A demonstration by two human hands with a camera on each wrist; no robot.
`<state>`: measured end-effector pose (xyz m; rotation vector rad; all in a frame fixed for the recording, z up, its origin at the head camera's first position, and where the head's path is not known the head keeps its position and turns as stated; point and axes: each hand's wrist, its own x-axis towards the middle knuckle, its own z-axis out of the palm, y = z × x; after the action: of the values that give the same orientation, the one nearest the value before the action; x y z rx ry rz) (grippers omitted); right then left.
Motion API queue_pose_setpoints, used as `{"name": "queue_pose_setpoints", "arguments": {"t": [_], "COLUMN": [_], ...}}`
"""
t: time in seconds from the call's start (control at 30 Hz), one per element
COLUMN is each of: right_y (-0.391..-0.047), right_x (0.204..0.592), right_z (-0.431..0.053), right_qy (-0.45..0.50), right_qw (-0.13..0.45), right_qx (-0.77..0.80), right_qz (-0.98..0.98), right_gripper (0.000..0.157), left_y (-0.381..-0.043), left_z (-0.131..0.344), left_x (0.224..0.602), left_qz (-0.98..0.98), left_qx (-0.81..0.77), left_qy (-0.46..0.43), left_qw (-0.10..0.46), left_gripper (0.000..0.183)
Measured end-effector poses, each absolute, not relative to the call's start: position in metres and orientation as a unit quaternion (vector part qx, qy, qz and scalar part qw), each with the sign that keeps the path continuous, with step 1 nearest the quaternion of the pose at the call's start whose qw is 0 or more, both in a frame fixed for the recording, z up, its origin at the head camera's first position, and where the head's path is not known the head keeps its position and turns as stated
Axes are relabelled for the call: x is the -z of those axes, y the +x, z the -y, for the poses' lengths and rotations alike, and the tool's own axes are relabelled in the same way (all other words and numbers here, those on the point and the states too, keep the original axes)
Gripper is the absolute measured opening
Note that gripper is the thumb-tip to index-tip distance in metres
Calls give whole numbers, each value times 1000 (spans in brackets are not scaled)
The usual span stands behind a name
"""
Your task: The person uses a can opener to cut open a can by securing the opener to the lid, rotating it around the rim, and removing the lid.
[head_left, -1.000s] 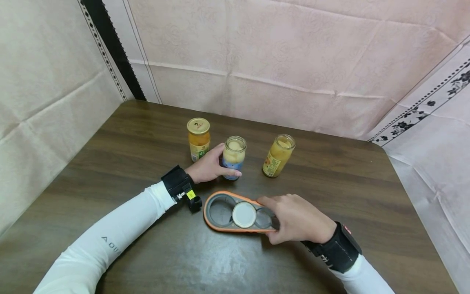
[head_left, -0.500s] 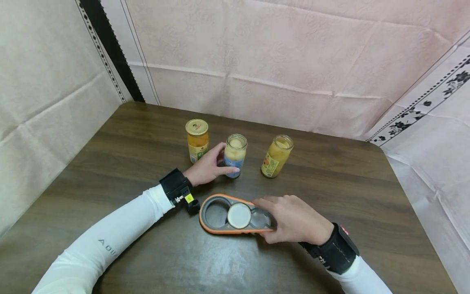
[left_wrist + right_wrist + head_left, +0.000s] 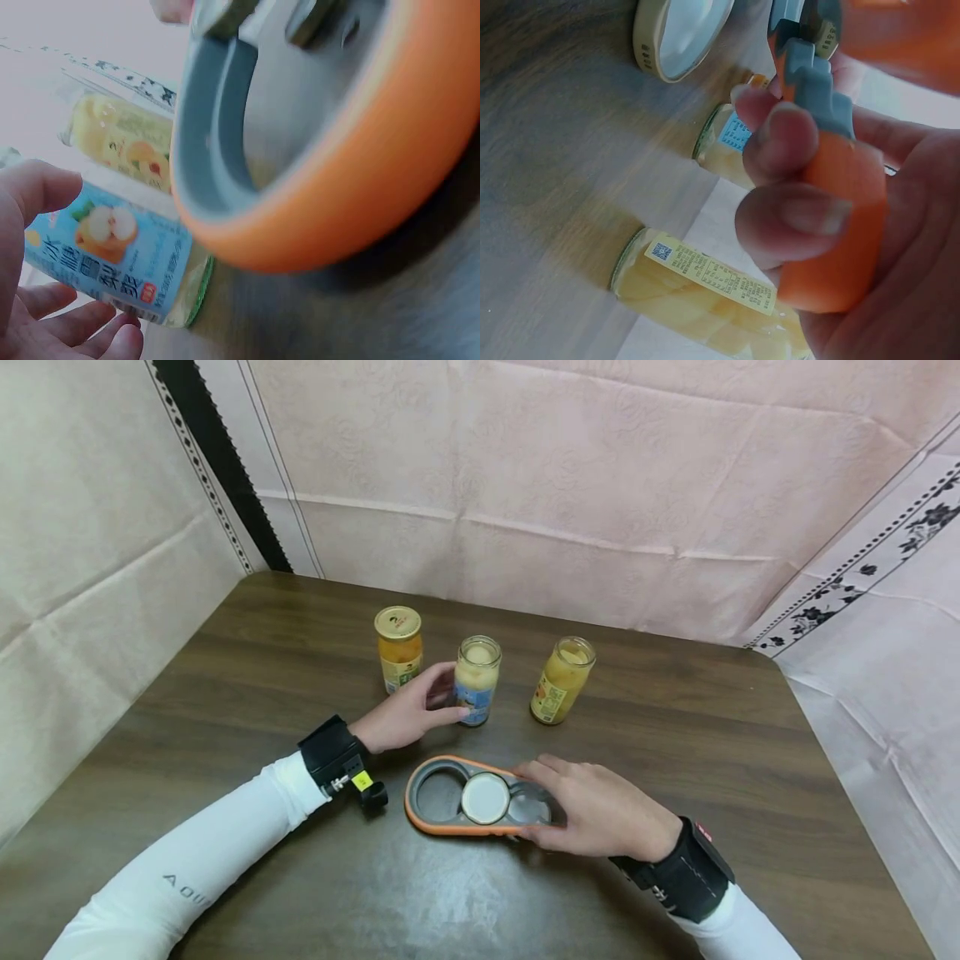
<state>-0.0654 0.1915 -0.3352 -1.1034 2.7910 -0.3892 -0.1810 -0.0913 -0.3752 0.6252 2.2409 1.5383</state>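
My left hand [image 3: 408, 708] is spread beside an open glass jar [image 3: 478, 672] with a blue pear label, which stands upright. In the left wrist view the thumb and fingers are parted around the jar [image 3: 109, 240]. My right hand [image 3: 600, 806] grips the right end of a jar opener [image 3: 431, 828] with an orange rim and grey rings. The right wrist view shows fingers curled round its orange handle [image 3: 840, 225]. A lid [image 3: 485, 798], white side up, overlaps the opener's middle in the head view.
A jar [image 3: 399, 647] with orange contents and a gold lid stands behind my left hand. An open jar [image 3: 562, 681] of yellow fruit stands to the right of the blue-labelled one. Pale cloth [image 3: 562, 510] hangs behind the brown table [image 3: 750, 827].
My left hand has drawn back to the left and loosened from the blue-labelled jar. My right hand and the jar opener have shifted slightly left.
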Motion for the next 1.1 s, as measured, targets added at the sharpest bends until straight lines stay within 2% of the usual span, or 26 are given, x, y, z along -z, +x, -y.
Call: {"name": "queue_pose_setpoints", "arguments": {"t": [0.2, 0.4, 0.7, 1.1], "right_y": [-65, -65, -63, -64], "right_x": [333, 335, 335, 340], "right_z": [-190, -189, -188, -181], "right_qy": [-337, -356, -360, -384], "right_qw": [108, 134, 178, 156], "right_qx": [155, 159, 200, 188], "right_qz": [-922, -911, -894, -890], "right_gripper": [37, 22, 24, 21], "left_y": [-166, -160, -157, -158], "left_z": [103, 113, 118, 117], "left_x": [373, 378, 377, 374], "left_qz": [-792, -797, -801, -801], "left_qx": [-542, -537, -529, -525], "left_qy": [229, 237, 242, 252], "left_qw": [160, 144, 142, 137], "left_gripper": [70, 66, 61, 60]}}
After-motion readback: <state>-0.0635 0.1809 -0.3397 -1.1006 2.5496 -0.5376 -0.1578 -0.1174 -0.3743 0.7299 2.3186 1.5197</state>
